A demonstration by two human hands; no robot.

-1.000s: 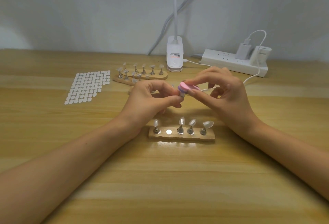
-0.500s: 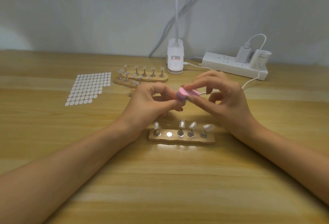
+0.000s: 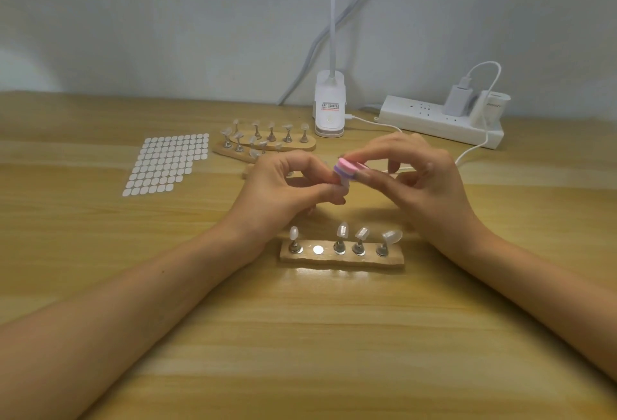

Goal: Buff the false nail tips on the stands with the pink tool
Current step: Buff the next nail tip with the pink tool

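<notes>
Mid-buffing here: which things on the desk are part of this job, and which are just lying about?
In the job: pink tool in right hand; held tip pinched by left hand; near stand with four tips; far stands.
Lying about: dot sheet; lamp base; power strip; charger.

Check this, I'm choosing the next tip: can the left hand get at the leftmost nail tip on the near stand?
Probably yes: the leftmost nail tip stands uncovered just nearer than the left hand, though that hand pinches a white tip.
</notes>
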